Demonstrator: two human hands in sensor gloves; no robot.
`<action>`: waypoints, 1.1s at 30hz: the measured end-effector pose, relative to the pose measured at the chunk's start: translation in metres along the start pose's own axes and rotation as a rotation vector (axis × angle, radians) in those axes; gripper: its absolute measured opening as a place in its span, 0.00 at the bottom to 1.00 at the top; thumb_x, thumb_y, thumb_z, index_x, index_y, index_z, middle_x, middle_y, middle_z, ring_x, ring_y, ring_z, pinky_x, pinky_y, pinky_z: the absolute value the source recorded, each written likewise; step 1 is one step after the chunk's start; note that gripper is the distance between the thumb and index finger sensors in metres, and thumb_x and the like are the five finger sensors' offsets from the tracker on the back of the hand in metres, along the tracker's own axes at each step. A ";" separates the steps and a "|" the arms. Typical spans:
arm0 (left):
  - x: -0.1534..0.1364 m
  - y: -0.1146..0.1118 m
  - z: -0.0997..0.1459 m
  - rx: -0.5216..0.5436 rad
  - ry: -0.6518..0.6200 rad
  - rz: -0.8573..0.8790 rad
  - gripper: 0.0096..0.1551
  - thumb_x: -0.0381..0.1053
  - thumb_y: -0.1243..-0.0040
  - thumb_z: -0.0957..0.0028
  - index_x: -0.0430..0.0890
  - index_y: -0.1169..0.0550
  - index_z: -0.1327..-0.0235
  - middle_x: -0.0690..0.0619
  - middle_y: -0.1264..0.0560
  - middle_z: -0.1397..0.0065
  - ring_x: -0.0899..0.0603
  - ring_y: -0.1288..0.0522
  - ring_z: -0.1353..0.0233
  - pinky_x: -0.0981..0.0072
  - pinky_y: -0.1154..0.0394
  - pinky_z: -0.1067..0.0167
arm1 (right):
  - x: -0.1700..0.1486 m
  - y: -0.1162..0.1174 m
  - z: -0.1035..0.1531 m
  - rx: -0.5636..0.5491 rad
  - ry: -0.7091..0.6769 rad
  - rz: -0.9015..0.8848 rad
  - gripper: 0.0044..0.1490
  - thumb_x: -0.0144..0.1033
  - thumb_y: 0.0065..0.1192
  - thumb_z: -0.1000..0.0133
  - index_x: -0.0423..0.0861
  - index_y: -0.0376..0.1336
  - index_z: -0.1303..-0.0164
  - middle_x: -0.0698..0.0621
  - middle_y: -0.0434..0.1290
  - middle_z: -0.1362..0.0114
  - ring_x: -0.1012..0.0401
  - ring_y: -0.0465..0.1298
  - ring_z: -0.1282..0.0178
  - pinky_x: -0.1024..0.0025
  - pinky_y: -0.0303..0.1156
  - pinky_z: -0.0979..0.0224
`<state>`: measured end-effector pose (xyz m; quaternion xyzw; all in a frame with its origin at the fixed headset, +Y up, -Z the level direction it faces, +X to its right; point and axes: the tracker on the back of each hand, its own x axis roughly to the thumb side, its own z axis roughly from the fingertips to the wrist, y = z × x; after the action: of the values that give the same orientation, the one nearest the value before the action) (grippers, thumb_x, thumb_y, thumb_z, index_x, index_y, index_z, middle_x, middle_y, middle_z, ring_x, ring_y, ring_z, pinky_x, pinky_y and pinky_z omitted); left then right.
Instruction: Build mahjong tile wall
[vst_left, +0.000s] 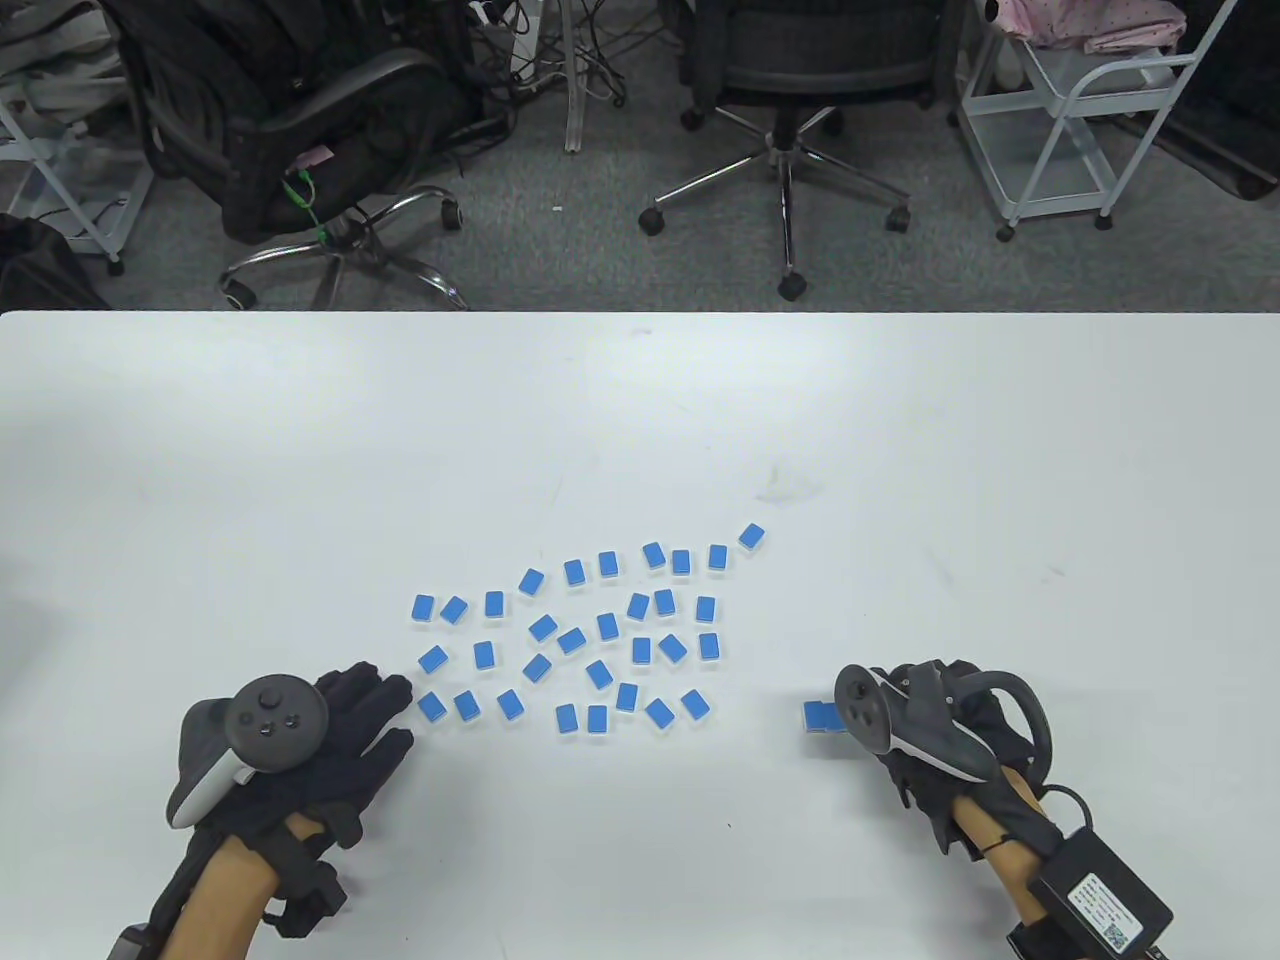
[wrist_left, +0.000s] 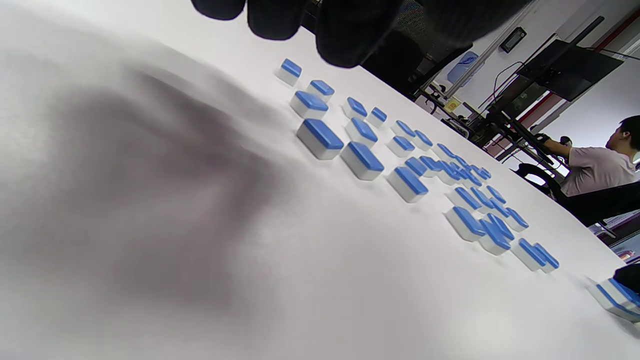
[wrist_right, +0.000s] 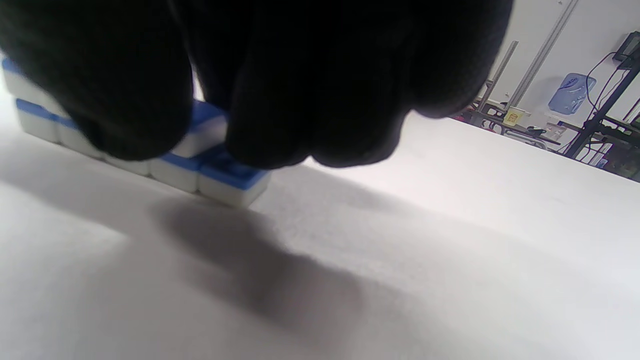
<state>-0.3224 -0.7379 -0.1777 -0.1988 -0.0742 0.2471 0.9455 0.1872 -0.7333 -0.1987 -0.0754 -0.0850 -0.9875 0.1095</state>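
At the counter's (vst_left: 640, 400) 4 o'clock, the right hand (vst_left: 925, 735) pinches a mahjong tile (wrist_right: 202, 131) onto the wall (wrist_right: 150, 162); a nudge could topple it. Left hand (vst_left: 330, 735) lies flat, empty, beside scattered tiles (vst_left: 600, 630).

I see many loose mahjong tiles (vst_left: 600, 630) lying flat on the white table, blue backs up, white below, scattered and mostly apart. Well to their right I see a short wall (wrist_right: 185, 165): tiles touching in a row, more tiles stacked on top.

Left hand (vst_left: 330, 740) flat, fingers straight, grip empty, right hand (vst_left: 925, 735) hunched, fingers (wrist_right: 310, 100) curled downward
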 end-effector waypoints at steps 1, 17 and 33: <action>0.000 0.000 0.000 -0.001 0.000 0.001 0.40 0.67 0.56 0.45 0.56 0.40 0.19 0.48 0.52 0.13 0.34 0.56 0.15 0.30 0.57 0.24 | 0.000 0.000 0.000 0.001 0.001 -0.002 0.38 0.52 0.75 0.62 0.51 0.69 0.41 0.54 0.83 0.49 0.53 0.82 0.50 0.44 0.70 0.30; 0.000 0.001 0.001 0.007 -0.005 -0.001 0.40 0.67 0.56 0.45 0.56 0.40 0.19 0.48 0.52 0.13 0.34 0.56 0.15 0.30 0.57 0.24 | -0.018 -0.014 0.005 -0.017 0.058 -0.095 0.39 0.56 0.69 0.59 0.52 0.67 0.39 0.53 0.81 0.44 0.52 0.81 0.45 0.43 0.68 0.27; 0.004 0.001 0.001 0.014 -0.025 -0.010 0.40 0.67 0.56 0.45 0.56 0.40 0.19 0.48 0.52 0.13 0.35 0.56 0.15 0.30 0.57 0.24 | 0.031 -0.069 -0.101 -0.006 0.225 0.075 0.33 0.55 0.66 0.57 0.53 0.70 0.44 0.53 0.83 0.45 0.52 0.81 0.44 0.46 0.70 0.29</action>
<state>-0.3189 -0.7350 -0.1771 -0.1888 -0.0852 0.2455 0.9470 0.1283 -0.6919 -0.3026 0.0325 -0.0664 -0.9852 0.1549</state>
